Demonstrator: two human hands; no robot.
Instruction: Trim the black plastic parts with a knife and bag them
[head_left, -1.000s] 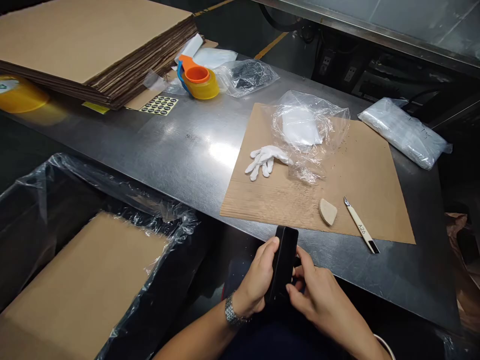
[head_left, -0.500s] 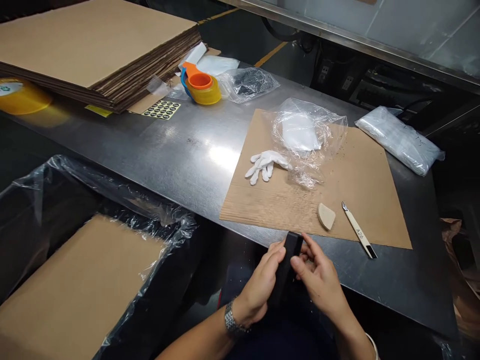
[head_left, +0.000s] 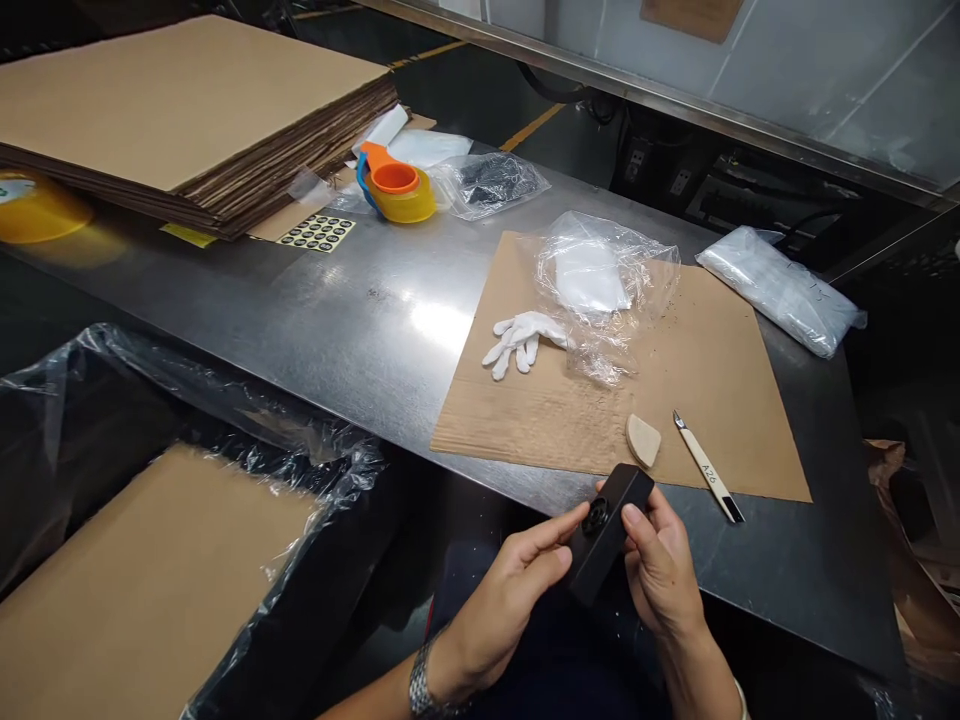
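I hold a long black box-shaped part (head_left: 611, 525) at the table's front edge, tilted, with a round black fitting (head_left: 596, 515) on its left-facing side. My right hand (head_left: 664, 565) grips it, the thumb on the near face and the fingers behind. From the left, my left hand (head_left: 517, 580) holds it too. Its index fingertip rests by the round fitting and its thumb lies at the lower edge; the other fingers are partly hidden. Just beyond the part lies a beige wedge-shaped block (head_left: 643, 441). To the right is a white-handled knife (head_left: 709, 468) marked A26.
A cardboard sheet (head_left: 720, 350) on the metal table (head_left: 360, 330) bears a white glove (head_left: 525, 340) and a clear plastic bag (head_left: 652, 255). A wrapped bundle (head_left: 784, 290), tape dispenser (head_left: 405, 205), sticker sheet (head_left: 319, 233) and cardboard stack (head_left: 187, 100) lie around. A plastic-lined box (head_left: 352, 465) stands left.
The black part has turned and moved slightly right, bringing its round fitting into view. My right hand now wraps its right side; my left fingers have shifted to the fitting's side.
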